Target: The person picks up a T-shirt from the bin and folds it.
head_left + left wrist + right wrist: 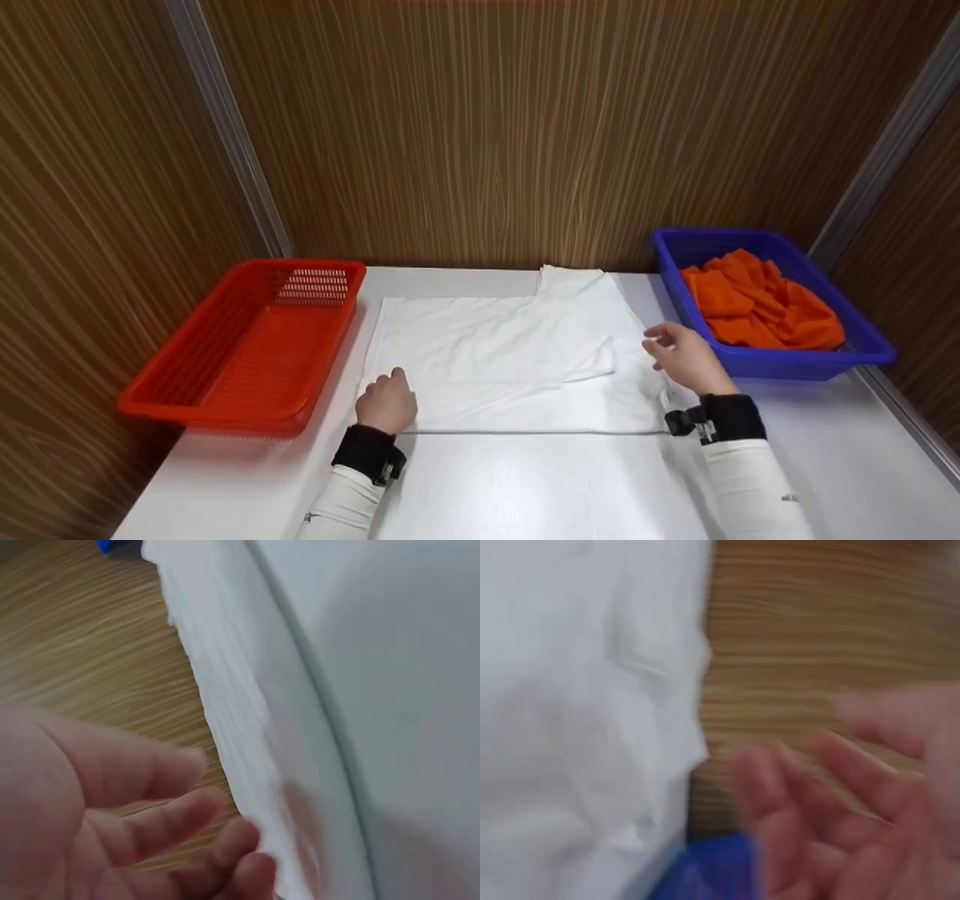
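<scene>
A white T-shirt (480, 360) lies partly folded on the white table, one sleeve (574, 279) jutting out at the back and light creases across its top layer. My left hand (386, 401) is over its front left corner. In the left wrist view, the loosely bent fingers (187, 817) hold nothing, their tips close to the white cloth (232, 705). At the shirt's right edge hovers my right hand (684, 358), thumb and fingers spread apart. The right wrist view, blurred, shows those relaxed fingers (810, 817) free of the cloth (592, 727).
A red plastic basket (330, 360) stands at the left with nothing in it. At the back right, a blue basket (780, 364) holds crumpled orange cloth (757, 304). Wood-grain panels (480, 135) enclose the table (525, 487) at the back and sides.
</scene>
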`<state>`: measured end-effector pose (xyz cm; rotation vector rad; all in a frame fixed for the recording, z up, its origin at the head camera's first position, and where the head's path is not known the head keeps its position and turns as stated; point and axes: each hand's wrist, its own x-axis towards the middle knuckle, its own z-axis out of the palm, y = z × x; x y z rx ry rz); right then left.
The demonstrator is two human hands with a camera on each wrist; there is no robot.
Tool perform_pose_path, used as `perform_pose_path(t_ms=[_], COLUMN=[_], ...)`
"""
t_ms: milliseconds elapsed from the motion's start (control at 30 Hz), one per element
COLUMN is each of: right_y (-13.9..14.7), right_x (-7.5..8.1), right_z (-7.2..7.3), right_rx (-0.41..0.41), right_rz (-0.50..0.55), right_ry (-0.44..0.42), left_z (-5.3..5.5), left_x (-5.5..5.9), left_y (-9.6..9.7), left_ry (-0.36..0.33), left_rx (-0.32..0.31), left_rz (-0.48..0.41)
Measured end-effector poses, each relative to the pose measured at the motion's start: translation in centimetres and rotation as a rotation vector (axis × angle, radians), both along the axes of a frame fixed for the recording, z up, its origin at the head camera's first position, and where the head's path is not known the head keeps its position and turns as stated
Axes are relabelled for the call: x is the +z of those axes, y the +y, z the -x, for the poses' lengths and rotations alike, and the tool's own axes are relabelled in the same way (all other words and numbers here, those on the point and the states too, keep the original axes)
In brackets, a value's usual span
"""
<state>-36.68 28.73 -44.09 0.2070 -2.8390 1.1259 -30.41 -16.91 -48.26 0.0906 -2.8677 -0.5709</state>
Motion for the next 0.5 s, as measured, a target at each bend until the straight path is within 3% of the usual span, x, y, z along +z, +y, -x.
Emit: perform_pose_path(t_ms=[133,300,367,500], right_y=[2.8,5.0,5.4,5.9], right_x=[0.6,-0.6,-1.2,-1.8], right_z=[-2.3,-3.4,-3.5,-3.6], right_rx=[-0.010,-0.006,0.015,0.051], right_rz=[-0.042,-0.073,-0.097,-0.148], right_ry=[-0.215,-0.434,-0.463,-0.440], left_z=[0.4,1.2,1.4,1.5], left_x=[0.0,-0.5,-0.6,-0.8], left_y=[-0.8,-1.7,-1.8,-1.8], left_ry=[-0.172,-0.205,-0.214,-0.225], left_rx=[0.041,0.065,0.076,0.086], left_rz=[-0.075,-0.168,-0.197,-0.213])
